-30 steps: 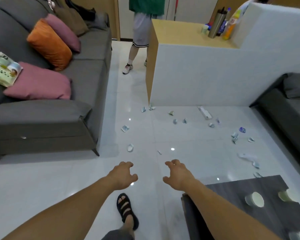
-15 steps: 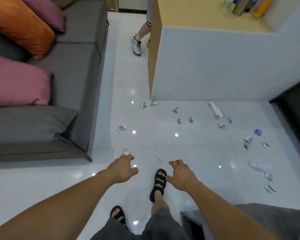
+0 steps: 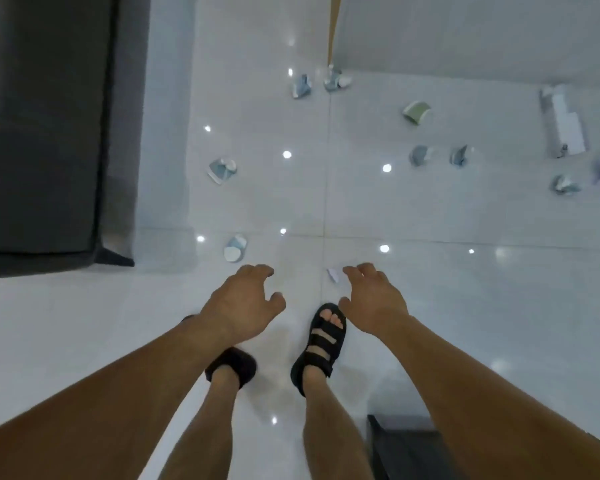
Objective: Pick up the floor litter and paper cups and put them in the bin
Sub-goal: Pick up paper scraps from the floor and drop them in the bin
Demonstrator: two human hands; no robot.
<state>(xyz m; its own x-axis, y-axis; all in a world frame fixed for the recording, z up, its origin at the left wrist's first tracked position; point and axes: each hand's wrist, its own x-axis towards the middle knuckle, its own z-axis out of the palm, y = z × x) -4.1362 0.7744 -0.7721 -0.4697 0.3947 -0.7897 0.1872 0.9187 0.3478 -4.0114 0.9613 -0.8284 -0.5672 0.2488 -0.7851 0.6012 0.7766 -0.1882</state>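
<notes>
Paper cups (image 3: 235,247), eight crushed, lie on tiles (image 3: 361,209) beyond two empty hands (image 3: 243,303) (image 3: 374,303)

Bare arms, black strapped sandals (image 3: 321,339) (open-toed).

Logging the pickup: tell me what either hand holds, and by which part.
Nothing. The left hand and right hand hang empty, fingers loosely curled.

— Where are the cups?
— Scattered, crushed, blue-and-white. The nearest cup (image 3: 235,248) lies on its side; a second cup (image 3: 222,170) lies beyond it.
— And further out?
— A green cup (image 3: 417,112), tipped over, with a flat white carton (image 3: 565,124) to its right. A small paper scrap (image 3: 334,274) lies close by.
</notes>
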